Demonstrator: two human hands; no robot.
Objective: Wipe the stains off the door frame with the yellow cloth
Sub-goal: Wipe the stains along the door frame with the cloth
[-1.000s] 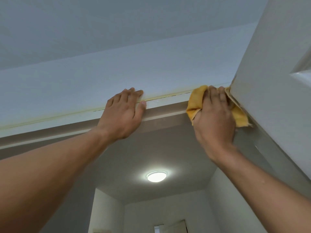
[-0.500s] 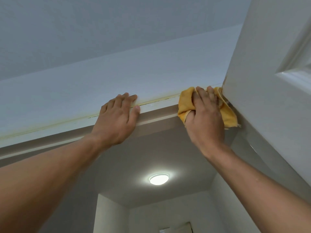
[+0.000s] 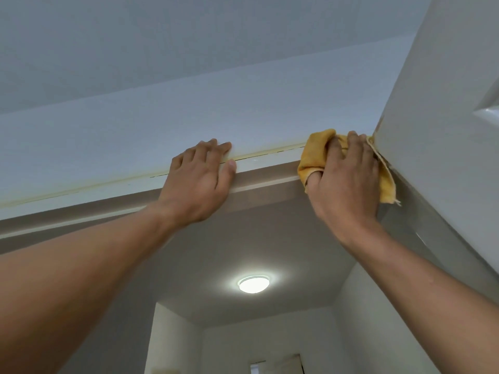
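The white top bar of the door frame (image 3: 270, 160) runs across the view overhead, with a yellowish stained seam along its upper edge. My right hand (image 3: 348, 182) grips the yellow cloth (image 3: 313, 155) and presses it against the frame's right end, close to the corner by the open door. The thumb is tucked under a fold of the cloth. My left hand (image 3: 199, 182) lies flat on the frame to the left, fingers spread on the wall above the seam, holding nothing.
An open white door (image 3: 437, 125) stands edge-on at the right, touching the cloth's far side. A lit round ceiling lamp (image 3: 253, 284) hangs in the hallway beyond. The wall (image 3: 189, 109) above the frame meets the ceiling.
My right hand has slid the cloth along the frame's right end, with the cloth now bunched more to the left of the fingers. The left hand stays planted on the frame.
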